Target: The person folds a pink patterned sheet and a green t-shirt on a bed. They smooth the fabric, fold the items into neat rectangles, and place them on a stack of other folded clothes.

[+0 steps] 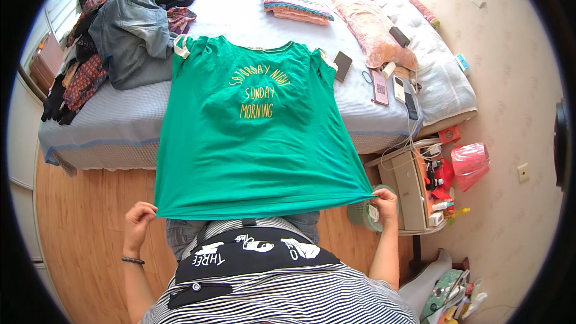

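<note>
A green T-shirt point(252, 150) with yellow lettering on its chest lies spread over the edge of the bed, its neckline away from me and its hem hanging toward my body. White trim shows at both sleeve ends. My left hand point(141, 212) pinches the left corner of the hem, and a dark bracelet circles that wrist. At the opposite corner, my right hand point(386, 203) is closed on the hem too. Between the two hands the hem is drawn out nearly straight.
A clothes heap point(129, 36) covers the bed's left side. Folded cloths point(297, 7), a dark notebook point(342, 66), phones point(380, 87) and a pink pillow point(372, 30) lie on the bed point(108, 120). Right of me stand a green basket point(359, 215) and a cluttered bedside cabinet point(403, 189).
</note>
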`<state>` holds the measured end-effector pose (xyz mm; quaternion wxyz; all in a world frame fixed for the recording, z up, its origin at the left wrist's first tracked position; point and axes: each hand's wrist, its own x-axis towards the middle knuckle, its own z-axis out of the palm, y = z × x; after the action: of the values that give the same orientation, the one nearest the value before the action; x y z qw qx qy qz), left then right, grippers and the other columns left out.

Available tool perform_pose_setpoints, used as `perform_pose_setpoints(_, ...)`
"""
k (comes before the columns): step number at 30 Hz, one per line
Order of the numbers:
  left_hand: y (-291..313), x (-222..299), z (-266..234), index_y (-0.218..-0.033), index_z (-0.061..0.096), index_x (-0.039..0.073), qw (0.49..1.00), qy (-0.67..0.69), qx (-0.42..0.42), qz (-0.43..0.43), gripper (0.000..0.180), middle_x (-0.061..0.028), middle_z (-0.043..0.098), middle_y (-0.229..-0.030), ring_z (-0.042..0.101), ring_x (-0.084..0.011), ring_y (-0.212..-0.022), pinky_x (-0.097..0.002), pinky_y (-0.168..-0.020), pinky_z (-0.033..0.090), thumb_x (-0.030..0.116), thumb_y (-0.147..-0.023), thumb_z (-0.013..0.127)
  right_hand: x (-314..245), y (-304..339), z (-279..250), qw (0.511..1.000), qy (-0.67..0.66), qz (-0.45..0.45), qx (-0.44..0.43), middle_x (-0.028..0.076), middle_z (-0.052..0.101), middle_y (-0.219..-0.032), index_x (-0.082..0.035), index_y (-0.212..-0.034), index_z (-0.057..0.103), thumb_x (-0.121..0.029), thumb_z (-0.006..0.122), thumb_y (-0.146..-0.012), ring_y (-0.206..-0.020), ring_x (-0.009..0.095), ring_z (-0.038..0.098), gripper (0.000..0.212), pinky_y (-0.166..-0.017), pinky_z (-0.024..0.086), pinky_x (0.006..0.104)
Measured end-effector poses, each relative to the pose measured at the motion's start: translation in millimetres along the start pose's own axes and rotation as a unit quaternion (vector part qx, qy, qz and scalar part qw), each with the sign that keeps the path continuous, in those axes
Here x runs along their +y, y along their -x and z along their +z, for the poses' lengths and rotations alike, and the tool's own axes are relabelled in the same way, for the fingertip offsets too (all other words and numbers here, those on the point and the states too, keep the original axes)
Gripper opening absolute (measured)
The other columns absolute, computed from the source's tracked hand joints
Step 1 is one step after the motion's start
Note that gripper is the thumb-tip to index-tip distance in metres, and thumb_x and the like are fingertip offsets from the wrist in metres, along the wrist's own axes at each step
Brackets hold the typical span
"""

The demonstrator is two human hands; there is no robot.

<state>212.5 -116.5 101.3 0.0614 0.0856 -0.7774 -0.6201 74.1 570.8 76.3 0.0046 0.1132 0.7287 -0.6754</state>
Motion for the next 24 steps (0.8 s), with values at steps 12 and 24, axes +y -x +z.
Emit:
perform_pose_setpoints(12,-19,-49,34,-0.114,0.055,0.001,0.975,0.117,0.069,-0.173,0.034,-0.0027,0.060,-0.097,0.054,-0.0095,-0.084,-0.0228,-0.069,0.046,0.021,-0.088,0.063,-113,-133,353,0.842,0.337,-0.371,-0.199,0.012,0.060,-0.091,-0.008,-0.099,0.062,-0.009,0.061,-0.082,-0.082,0.032,0.059,0.018,-0.068,0.048,0.0386)
perform_pose_setpoints(24,5,-40,48,-0.086,0.058,0.003,0.941,0.237,0.095,-0.221,0.011,0.0015,0.059,-0.079,0.052,-0.0052,-0.069,-0.0201,-0.065,0.043,0.005,-0.079,0.066,-118,-224,687,0.918,0.298,-0.210,-0.155,0.018,0.067,-0.096,-0.005,-0.099,0.062,-0.027,0.067,-0.075,-0.091,0.035,0.063,0.033,-0.081,0.049,0.0409)
